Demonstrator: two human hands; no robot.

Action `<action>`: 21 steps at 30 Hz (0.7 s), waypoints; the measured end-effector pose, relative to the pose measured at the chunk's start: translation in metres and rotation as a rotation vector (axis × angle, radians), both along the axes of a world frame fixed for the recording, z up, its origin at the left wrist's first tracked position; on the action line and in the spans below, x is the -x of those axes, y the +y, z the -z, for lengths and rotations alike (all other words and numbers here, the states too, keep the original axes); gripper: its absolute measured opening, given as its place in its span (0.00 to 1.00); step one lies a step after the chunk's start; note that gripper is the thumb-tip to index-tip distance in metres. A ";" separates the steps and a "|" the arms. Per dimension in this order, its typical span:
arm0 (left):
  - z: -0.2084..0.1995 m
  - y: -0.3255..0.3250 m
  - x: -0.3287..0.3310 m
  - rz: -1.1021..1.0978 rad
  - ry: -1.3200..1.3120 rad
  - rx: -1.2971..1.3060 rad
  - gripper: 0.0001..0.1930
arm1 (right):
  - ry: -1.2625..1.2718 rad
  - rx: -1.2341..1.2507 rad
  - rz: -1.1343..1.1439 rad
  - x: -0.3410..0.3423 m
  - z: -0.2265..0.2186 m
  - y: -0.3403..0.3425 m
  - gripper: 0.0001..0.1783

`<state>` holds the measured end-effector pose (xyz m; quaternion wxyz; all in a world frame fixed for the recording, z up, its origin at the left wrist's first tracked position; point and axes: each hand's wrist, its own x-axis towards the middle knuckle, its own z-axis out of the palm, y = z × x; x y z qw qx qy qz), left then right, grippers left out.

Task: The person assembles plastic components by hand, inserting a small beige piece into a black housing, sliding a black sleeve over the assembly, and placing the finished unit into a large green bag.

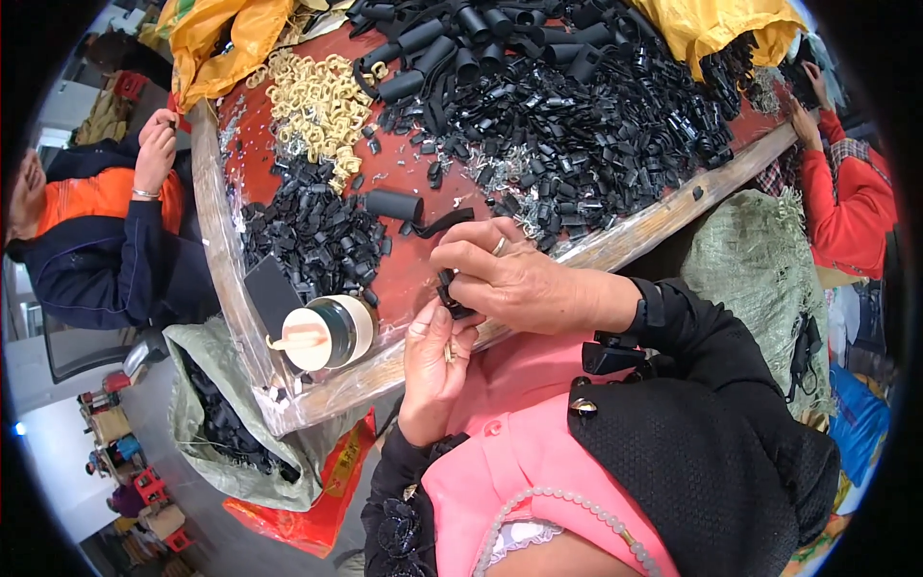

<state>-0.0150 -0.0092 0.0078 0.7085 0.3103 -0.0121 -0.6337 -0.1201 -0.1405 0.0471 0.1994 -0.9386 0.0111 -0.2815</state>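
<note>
Both my hands meet over the front edge of the red table [413, 260]. Pinched between them is a small black plastic part [454, 296], mostly covered by fingers. My left hand [433, 361] grips it from below, and a small yellowish bit shows between its fingers. My right hand [524, 279], with a ring, closes on the part from above. Just beyond my fingers lie a black strap [447, 222] and a black cylinder [394, 205]. A heap of small black plastic pieces [312, 231] sits to the left, and a larger black heap [577, 135] spreads at the far right.
Cream-coloured rings [317, 101] are piled at the far left. A lidded jar [327, 334] stands by the near left corner. Open woven sacks flank me, one left [221, 413], one right [750, 260]. Other people sit left [106, 212] and right [846, 202].
</note>
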 end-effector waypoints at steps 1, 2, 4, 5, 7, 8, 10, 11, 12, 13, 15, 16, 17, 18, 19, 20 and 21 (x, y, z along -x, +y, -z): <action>0.001 0.000 -0.001 -0.004 0.003 0.000 0.14 | 0.008 0.022 -0.008 -0.001 0.000 0.000 0.11; 0.002 0.001 -0.001 0.000 -0.003 -0.007 0.14 | 0.016 0.045 -0.016 -0.001 0.000 0.001 0.11; 0.003 0.002 -0.001 0.011 -0.017 -0.018 0.13 | 0.024 0.068 -0.027 0.000 0.001 0.002 0.11; 0.003 0.002 0.000 0.009 -0.017 -0.018 0.13 | 0.017 0.079 -0.027 0.001 0.001 0.003 0.11; 0.003 0.004 0.002 0.018 -0.022 -0.003 0.13 | 0.001 0.101 -0.025 0.005 0.002 0.004 0.10; 0.002 0.005 0.003 0.025 -0.026 0.005 0.13 | 0.000 0.101 -0.024 0.007 0.001 0.004 0.10; -0.001 0.005 0.006 0.038 -0.027 0.012 0.13 | 0.015 0.057 -0.040 0.012 -0.002 0.003 0.11; -0.003 0.005 0.007 0.051 -0.026 0.019 0.12 | 0.023 0.034 -0.048 0.015 -0.003 0.003 0.11; -0.005 0.006 0.009 0.064 -0.025 0.026 0.12 | 0.021 0.034 -0.046 0.017 -0.003 0.004 0.11; -0.008 0.006 0.011 0.065 -0.028 0.027 0.12 | 0.026 -0.061 -0.029 0.020 -0.003 0.004 0.11; -0.012 0.006 0.014 0.093 -0.065 0.028 0.11 | 0.037 -0.252 0.006 0.024 -0.002 0.005 0.12; -0.013 0.006 0.016 0.107 -0.082 0.028 0.11 | 0.036 -0.252 0.007 0.026 0.001 0.004 0.12; -0.011 0.007 0.016 0.108 -0.082 0.028 0.11 | 0.050 -0.395 0.020 0.027 0.007 0.003 0.12; -0.006 0.008 0.017 0.094 -0.059 0.015 0.11 | 0.063 -0.537 0.030 0.028 0.014 0.003 0.12; -0.001 0.009 0.016 0.080 -0.036 0.002 0.11 | 0.078 -0.678 0.039 0.029 0.020 0.003 0.13; 0.002 0.009 0.016 0.068 -0.012 -0.010 0.11 | 0.079 -0.676 0.039 0.030 0.025 0.002 0.13; 0.002 0.007 0.016 0.066 -0.011 -0.008 0.11 | 0.055 -0.728 0.093 0.031 0.029 0.003 0.13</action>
